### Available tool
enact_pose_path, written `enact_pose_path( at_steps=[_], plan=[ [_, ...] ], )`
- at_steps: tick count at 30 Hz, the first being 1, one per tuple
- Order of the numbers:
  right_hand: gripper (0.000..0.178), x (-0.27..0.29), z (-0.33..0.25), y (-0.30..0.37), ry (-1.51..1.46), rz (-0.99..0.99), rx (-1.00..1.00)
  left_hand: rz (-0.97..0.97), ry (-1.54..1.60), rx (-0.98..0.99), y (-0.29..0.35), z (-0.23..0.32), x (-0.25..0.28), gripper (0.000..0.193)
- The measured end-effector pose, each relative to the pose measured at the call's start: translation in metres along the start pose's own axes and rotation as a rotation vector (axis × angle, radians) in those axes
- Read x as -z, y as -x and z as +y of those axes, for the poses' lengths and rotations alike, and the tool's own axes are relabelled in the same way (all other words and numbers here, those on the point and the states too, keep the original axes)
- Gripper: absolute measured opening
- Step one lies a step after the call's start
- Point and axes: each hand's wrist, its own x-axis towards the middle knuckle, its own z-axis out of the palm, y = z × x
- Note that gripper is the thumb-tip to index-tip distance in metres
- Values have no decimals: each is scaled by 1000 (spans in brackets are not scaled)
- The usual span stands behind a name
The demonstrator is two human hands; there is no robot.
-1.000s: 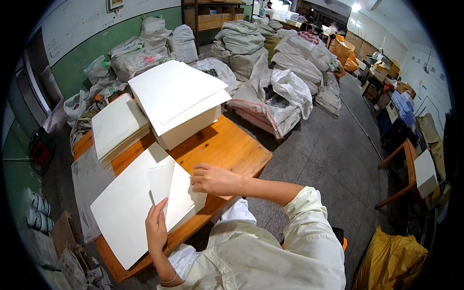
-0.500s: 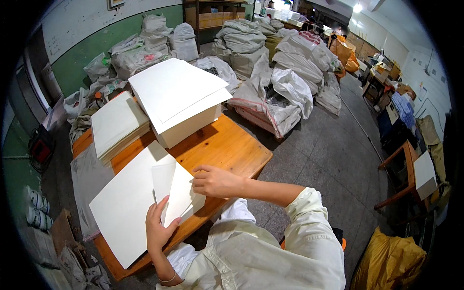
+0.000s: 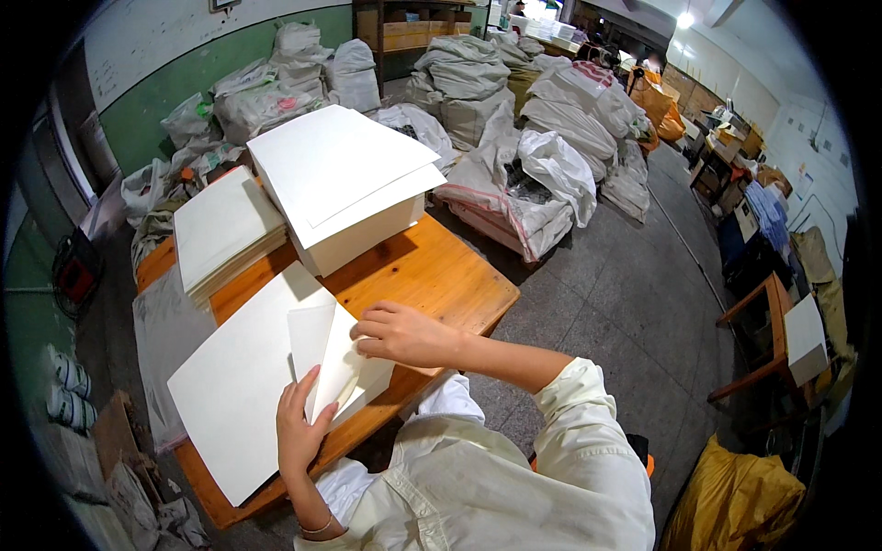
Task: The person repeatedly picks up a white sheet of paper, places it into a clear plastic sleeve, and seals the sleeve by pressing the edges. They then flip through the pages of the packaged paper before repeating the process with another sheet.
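Note:
On the wooden table (image 3: 441, 280), a white paper sheet (image 3: 334, 367) is partly folded over, its flaps meeting in a narrow point. My left hand (image 3: 301, 424) holds the sheet's lower end, with thumb on one side and fingers on the other. The curled fingers of my right hand (image 3: 400, 335) pinch the sheet's right flap, which bends up under them. Beneath lies a large flat white sheet (image 3: 234, 376); whether it is one or several I cannot tell.
A tall stack of white sheets (image 3: 342, 174) stands at the table's back, beside a lower cream stack (image 3: 225, 225). Bulging woven sacks (image 3: 570, 119) crowd the floor beyond. A wooden stool (image 3: 779, 335) stands at right, above a yellow sack (image 3: 735, 500).
My right hand has shifted slightly left and up, bringing the right flap over into a curl. My left hand stays nearly in place on the sheet.

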Motion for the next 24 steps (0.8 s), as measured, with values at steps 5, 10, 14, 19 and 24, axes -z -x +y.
enact_pose_path(
  at_steps=[5, 10, 14, 19, 24],
  plan=[
    [32, 3, -2, -3, 15, 138, -5, 138, 39, 5, 1, 0, -3, 40],
    [15, -2, 2, 6, 47, 78, 69, 191, 81, -24, 3, -9, -2, 40],
    [10, -3, 2, 6, 31, 100, 68, -30, -12, -39, 4, -10, 3, 48],
    [9, -6, 3, 3, -1, 114, 60, 1, -10, -48, 1, 9, 3, 70],
    [9, -5, 4, 2, -6, 101, 51, 39, 7, -39, 1, 4, 0, 71]
  ],
)
